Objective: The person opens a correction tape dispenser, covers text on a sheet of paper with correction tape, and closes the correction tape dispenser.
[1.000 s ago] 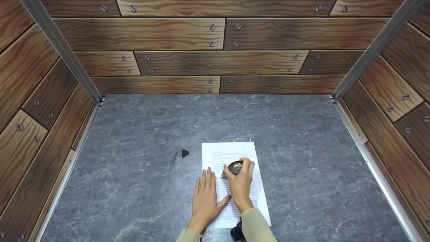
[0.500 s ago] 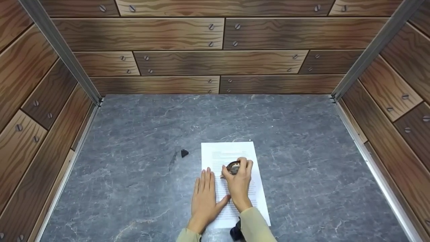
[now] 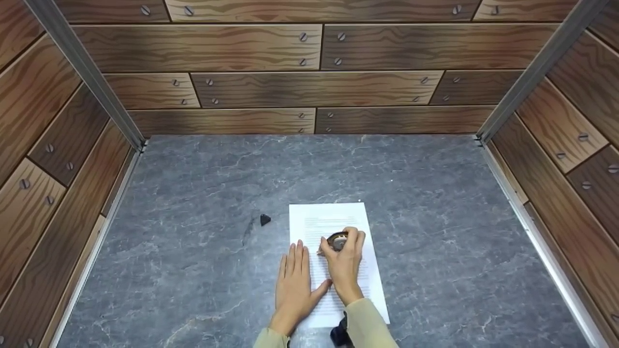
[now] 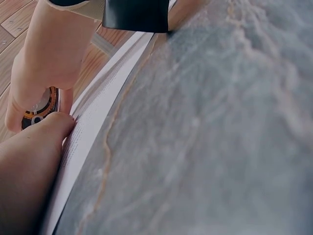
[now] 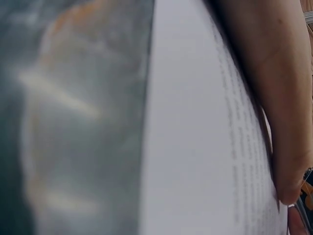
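A printed white sheet of paper (image 3: 333, 212) lies on the grey marbled table. My left hand (image 3: 295, 290) rests flat on its left side, fingers straight and together, thumb spread over the text. Between the thumb and fingers of my right hand (image 3: 346, 270) is a round correction tape (image 3: 338, 240), its clear case showing black and orange inside. Its tip is close to the printed lines; whether it touches is hard to tell. In the left wrist view, the correction tape (image 4: 41, 110) shows beyond my left thumb (image 4: 44, 142). The right wrist view catches only its edge.
A small black triangular piece (image 3: 265, 220) lies on the table (image 3: 193, 241) left of the paper. Dark camera gear (image 3: 340, 333) sits at my right wrist. Wood-patterned walls (image 3: 256, 89) with metal corner posts (image 3: 87, 77) enclose the back and sides.
My right hand shifts very slightly left with the correction tape, which tips a little and back again. The left hand and the paper stay in place.
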Demonstrator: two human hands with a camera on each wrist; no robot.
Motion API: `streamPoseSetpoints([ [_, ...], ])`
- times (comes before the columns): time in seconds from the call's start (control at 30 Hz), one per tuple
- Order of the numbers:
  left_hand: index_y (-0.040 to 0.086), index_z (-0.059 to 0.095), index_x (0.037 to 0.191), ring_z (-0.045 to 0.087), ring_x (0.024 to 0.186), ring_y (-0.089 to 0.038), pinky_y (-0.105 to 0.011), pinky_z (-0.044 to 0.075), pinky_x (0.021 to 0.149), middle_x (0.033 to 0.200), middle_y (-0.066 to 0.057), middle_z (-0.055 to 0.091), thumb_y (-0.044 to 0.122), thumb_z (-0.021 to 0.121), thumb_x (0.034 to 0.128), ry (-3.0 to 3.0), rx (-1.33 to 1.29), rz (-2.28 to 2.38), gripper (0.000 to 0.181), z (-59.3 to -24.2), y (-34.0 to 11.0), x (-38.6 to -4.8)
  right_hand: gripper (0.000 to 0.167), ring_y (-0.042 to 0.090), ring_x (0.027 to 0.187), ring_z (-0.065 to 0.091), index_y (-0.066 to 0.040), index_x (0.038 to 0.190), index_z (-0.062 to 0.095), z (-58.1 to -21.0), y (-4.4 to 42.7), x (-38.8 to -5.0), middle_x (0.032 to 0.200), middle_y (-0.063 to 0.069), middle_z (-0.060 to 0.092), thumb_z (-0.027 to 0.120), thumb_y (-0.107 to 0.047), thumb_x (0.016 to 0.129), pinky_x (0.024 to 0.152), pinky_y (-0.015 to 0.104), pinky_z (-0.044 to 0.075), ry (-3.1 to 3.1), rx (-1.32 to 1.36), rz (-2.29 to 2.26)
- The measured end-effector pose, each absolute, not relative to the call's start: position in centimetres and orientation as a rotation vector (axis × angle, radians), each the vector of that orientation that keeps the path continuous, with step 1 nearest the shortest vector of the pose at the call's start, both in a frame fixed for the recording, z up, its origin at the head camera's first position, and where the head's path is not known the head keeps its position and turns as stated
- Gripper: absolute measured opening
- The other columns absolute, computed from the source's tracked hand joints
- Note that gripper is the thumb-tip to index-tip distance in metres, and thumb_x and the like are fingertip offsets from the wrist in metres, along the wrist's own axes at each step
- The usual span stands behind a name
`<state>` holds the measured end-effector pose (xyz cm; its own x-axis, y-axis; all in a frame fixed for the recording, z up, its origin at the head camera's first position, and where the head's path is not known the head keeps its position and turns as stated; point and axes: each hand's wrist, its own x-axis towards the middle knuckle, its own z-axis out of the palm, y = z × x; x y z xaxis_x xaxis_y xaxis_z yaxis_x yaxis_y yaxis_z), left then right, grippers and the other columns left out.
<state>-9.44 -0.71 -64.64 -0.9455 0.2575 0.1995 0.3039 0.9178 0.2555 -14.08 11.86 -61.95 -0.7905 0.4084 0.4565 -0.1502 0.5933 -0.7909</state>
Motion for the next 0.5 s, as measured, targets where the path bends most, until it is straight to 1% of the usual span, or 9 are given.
streamPoseSetpoints([
  [0.1, -0.003, 0.029, 0.153, 0.014, 0.151, -0.031, -0.047, 0.014, 0.121, 0.163, -0.017, 0.021, 0.072, 0.043, 0.0916, -2.923, -0.426, -0.426, 0.098, -64.53, -0.74, -9.41, 0.044, 0.028, 0.096, 0.059, -0.006, 0.105, 0.05, -61.82, 11.75, -14.09, 0.106, 0.012, 0.044, 0.084, -0.014, 0.077, 0.078, 0.041, 0.058, -2.214, -0.183, 1.155],
  [0.23, -0.002, 0.028, 0.154, 0.013, 0.151, -0.031, -0.046, 0.014, 0.121, 0.163, -0.016, 0.019, 0.072, 0.042, 0.0922, -2.941, -0.425, -0.427, 0.097, -64.5, -0.79, -9.34, 0.045, 0.03, 0.096, 0.059, -0.003, 0.107, 0.052, -61.66, 11.67, -14.07, 0.107, 0.012, 0.043, 0.084, -0.014, 0.078, 0.079, 0.043, 0.058, -2.242, -0.16, 1.15],
  [0.3, -0.003, 0.029, 0.154, 0.015, 0.151, -0.031, -0.047, 0.015, 0.121, 0.163, -0.017, 0.02, 0.071, 0.043, 0.0923, -2.928, -0.428, -0.427, 0.097, -64.57, -0.79, -9.31, 0.046, 0.031, 0.097, 0.058, -0.001, 0.109, 0.052, -61.55, 11.63, -14.06, 0.107, 0.012, 0.042, 0.084, -0.014, 0.078, 0.08, 0.044, 0.057, -2.256, -0.152, 1.138],
  [0.5, -0.003, 0.032, 0.152, 0.019, 0.149, -0.033, -0.048, 0.018, 0.12, 0.161, -0.018, 0.024, 0.069, 0.046, 0.0915, -2.884, -0.436, -0.433, 0.095, -64.7, -0.78, -9.28, 0.047, 0.032, 0.098, 0.056, -0.001, 0.107, 0.052, -61.28, 11.51, -14.09, 0.105, 0.014, 0.042, 0.085, -0.012, 0.076, 0.082, 0.045, 0.057, -2.265, -0.132, 1.086],
])
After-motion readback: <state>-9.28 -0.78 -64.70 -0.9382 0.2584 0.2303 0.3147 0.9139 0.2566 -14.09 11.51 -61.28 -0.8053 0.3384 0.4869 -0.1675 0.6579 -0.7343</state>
